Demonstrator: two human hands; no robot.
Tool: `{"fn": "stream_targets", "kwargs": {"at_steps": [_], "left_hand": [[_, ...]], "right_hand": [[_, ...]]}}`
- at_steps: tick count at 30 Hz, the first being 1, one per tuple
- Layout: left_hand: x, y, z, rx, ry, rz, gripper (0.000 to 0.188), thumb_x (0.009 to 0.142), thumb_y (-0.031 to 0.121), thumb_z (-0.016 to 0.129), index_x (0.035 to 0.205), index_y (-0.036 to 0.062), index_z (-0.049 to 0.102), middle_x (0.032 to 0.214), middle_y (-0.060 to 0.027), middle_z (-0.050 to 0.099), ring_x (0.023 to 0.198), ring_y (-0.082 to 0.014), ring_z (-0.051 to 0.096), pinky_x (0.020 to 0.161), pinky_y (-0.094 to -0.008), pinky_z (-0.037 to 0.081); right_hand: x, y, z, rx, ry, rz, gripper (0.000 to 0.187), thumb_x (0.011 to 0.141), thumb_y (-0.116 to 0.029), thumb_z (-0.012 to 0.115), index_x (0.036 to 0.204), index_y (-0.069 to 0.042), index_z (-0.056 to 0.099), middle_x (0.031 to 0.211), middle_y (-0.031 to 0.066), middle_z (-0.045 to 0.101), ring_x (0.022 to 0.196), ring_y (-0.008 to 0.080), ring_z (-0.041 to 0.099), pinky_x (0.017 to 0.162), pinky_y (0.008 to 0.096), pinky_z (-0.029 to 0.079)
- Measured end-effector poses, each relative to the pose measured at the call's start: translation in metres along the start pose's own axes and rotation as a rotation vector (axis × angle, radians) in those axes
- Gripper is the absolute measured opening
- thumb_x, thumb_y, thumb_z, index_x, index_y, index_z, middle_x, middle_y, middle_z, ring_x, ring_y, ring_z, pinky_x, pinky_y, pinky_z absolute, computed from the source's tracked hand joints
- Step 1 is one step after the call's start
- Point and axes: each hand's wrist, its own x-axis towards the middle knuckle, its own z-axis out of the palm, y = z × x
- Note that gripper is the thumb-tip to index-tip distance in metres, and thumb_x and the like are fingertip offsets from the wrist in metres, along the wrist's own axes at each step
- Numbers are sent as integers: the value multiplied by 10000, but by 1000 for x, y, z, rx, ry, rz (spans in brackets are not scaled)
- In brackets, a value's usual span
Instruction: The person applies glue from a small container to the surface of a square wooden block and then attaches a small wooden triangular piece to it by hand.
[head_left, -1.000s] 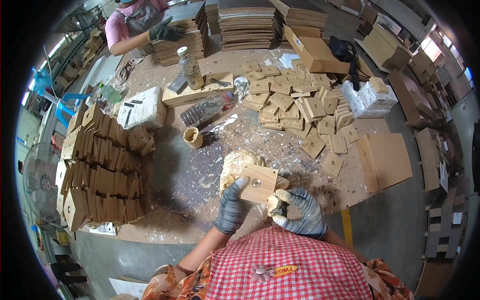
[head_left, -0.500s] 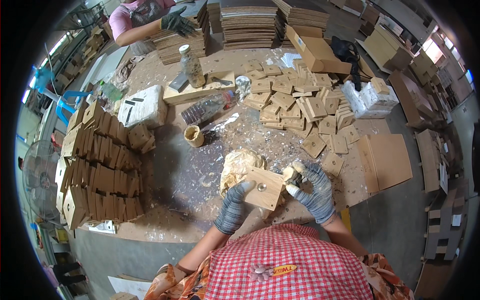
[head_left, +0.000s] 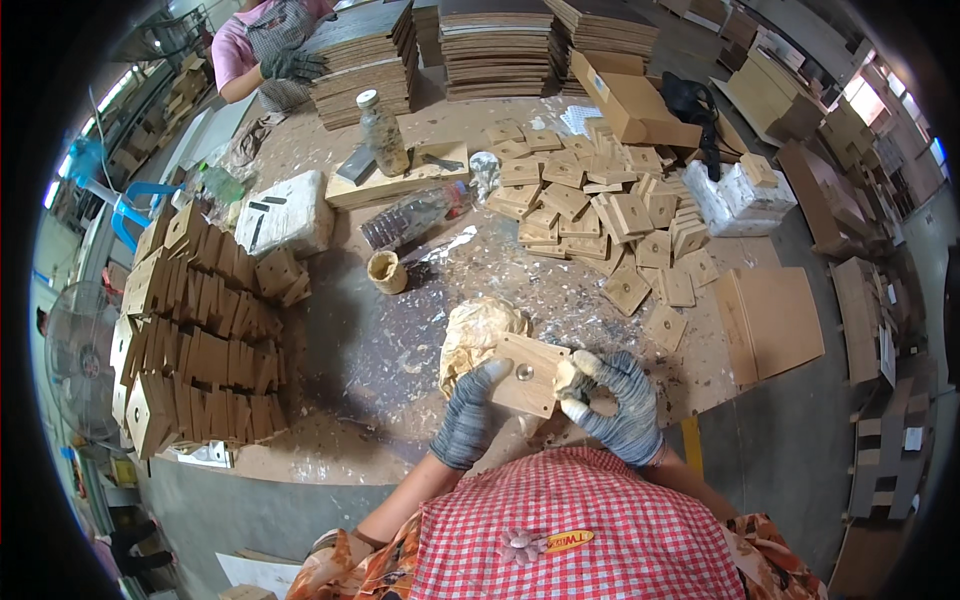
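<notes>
My left hand (head_left: 466, 415), in a grey knit glove, grips a flat wooden block (head_left: 540, 378) by its left side, thumb on top. The block has a countersunk hole in its middle and small holes at its corners. My right hand (head_left: 622, 405), gloved alike, pinches a small cream-coloured wad (head_left: 572, 382), perhaps cloth, at the block's right edge. Its underside is hidden by my fingers. Just beyond my left hand lies a crumpled yellowish cloth (head_left: 480, 330) on the worktable (head_left: 420, 340).
Similar blocks stand in stacked rows (head_left: 200, 340) at left; a loose heap of blocks (head_left: 590, 210) lies far right. Between them are a small glue-crusted cup (head_left: 386, 272), a plastic bottle (head_left: 405, 222) and a jar (head_left: 383, 135). A co-worker's gloved hand (head_left: 293, 66) touches stacked boards.
My right hand has shifted slightly left and down, bringing the wad against the block's edge. The block stays nearly in place. The co-worker's hand has moved left along the boards.
</notes>
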Motion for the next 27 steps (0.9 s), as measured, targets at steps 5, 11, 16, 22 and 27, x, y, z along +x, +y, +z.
{"fn": "stream_targets", "kwargs": {"at_steps": [5,11,16,22,27], "left_hand": [[6,0,-4,13,19,36,505,867,273,614,1281,15,482,1175,-111,605,1050,-227,607,921,-382,488],[9,-1,-2,-3,78,106,549,870,334,613,1266,-18,471,1150,-153,590,1040,-286,601,869,-427,527],[17,3,-13,-45,79,136,556,867,331,629,1270,-17,468,1154,-146,588,1041,-281,599,872,-420,528],[7,6,-3,46,55,1,520,830,260,694,1230,-15,508,1140,-119,600,1033,-235,605,898,-363,514],[6,-4,-15,224,96,-15,352,802,311,739,967,14,647,834,-31,642,699,-108,583,615,-227,470]], "right_hand": [[-15,2,7,-48,-25,-5,469,758,-108,757,1187,-30,585,1143,128,592,1008,218,599,872,321,504],[-19,-3,3,86,-265,34,518,724,-135,796,1189,-34,592,1089,122,629,983,244,614,845,352,508],[-14,-10,3,28,-240,-14,506,731,-101,784,1195,-31,596,1054,118,624,986,226,613,849,338,504],[-8,3,6,47,35,134,530,737,-129,782,1223,-55,582,1119,105,605,1035,221,590,892,333,492],[-2,-2,5,-27,76,28,512,752,-121,766,1224,-64,579,1083,108,615,989,224,612,854,339,510]]}}
